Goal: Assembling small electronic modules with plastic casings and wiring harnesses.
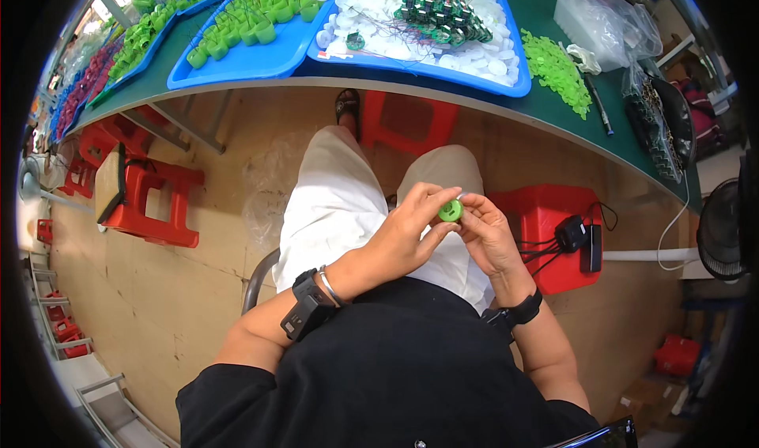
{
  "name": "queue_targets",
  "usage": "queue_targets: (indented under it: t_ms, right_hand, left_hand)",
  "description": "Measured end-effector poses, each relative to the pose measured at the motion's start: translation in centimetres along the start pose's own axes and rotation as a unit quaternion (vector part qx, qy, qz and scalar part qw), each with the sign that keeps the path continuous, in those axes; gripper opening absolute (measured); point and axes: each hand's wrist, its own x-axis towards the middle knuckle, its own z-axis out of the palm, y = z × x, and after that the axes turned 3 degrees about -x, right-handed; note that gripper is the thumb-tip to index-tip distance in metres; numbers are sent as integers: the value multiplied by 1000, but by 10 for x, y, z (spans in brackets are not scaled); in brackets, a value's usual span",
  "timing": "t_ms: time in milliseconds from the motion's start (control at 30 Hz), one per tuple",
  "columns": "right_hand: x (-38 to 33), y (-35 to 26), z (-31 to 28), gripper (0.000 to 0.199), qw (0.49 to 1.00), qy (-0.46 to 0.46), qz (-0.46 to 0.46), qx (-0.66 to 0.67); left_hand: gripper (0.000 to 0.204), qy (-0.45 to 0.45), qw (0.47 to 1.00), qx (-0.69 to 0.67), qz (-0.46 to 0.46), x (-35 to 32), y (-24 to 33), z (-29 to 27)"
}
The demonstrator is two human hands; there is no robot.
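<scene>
- My left hand (pixel 411 230) and my right hand (pixel 484 230) meet over my lap, below the edge of the green table (pixel 553 104); both are closed in a fingertip pinch on one small round green plastic part (pixel 451 210), left thumb and fingers curled on its left side, right fingers on its right.
- The part is held face up, clear of the table; a pale centre shows in it, but I cannot tell whether anything is yet fitted there.
- Ahead, the nearer blue tray (pixel 443 68) holds white discs and a cluster of small green circuit boards with thin wires; by my judgement these are supplies yet to be used.
- The left blue tray (pixel 237 64) holds many green cup-shaped pieces; whether they are finished or waiting is unclear.
- A loose heap of green parts (pixel 557 68) lies on the table to the right; much stock appears to remain, so I judge the work to be mid-run, with this piece in hand and unfinished.
</scene>
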Motion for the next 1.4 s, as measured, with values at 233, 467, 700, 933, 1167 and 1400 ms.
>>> queue_targets:
  t_ms: [233, 467, 700, 933, 1167, 1400]
  right_hand:
    - [-1, 8, 0, 18, 996, -30, 30, 78]
    - [-3, 17, 1, 22, 987, -48, 57, 145]
    - [-1, -1, 3, 27, 996, 4, 82, 43]
    - [-4, -2, 4, 31, 987, -27, 127, 100]
    - [-6, 1, 7, 32, 982, 16, 133, 137]
    - [-6, -4, 14, 19, 983, 42, 169, 64]
  left_hand:
    - [38, -17, 1000, 8, 3, -1, 2, -4]
    - [34, -23, 1000, 15, 4, -5, 1, -3]
    - [35, -66, 995, 74, 21, -5, -3, -5]
    - [36, -70, 993, 94, -26, -7, -2, -2]
    - [33, -66, 997, 43, -22, -11, -17, 2]
    - [31, -43, 997, 2, -57, -13, -18, 0]
